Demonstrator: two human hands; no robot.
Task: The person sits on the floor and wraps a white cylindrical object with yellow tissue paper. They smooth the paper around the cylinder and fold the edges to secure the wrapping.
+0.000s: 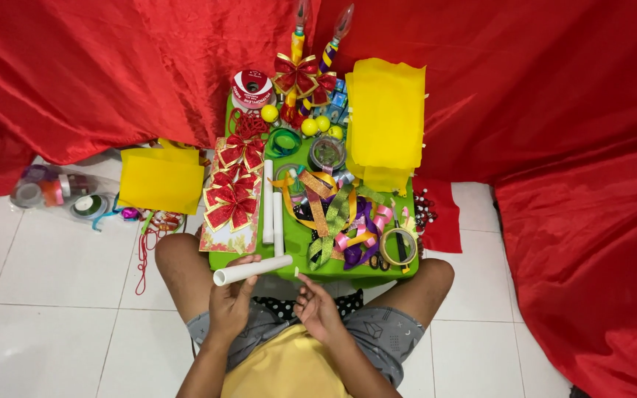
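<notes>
Hands low in the view, near the green table (245, 259)'s near edge. Left hand (231, 302) is closed around a rolled white paper tube (252, 270), which lies tilted over the near left corner, its open end toward the left. Right hand (318, 309) sits just beside it, fingers loosely curled; something tiny and white may be pinched at the fingertips, too small to tell. Two more white tubes (267, 203) lie on the table, beside red bows (231, 199). Tangled ribbons (340, 221) cover much of the surface. Yellow paper (386, 118) hides the far right corner. Red cloth (554, 147) shuts off everything behind.
</notes>
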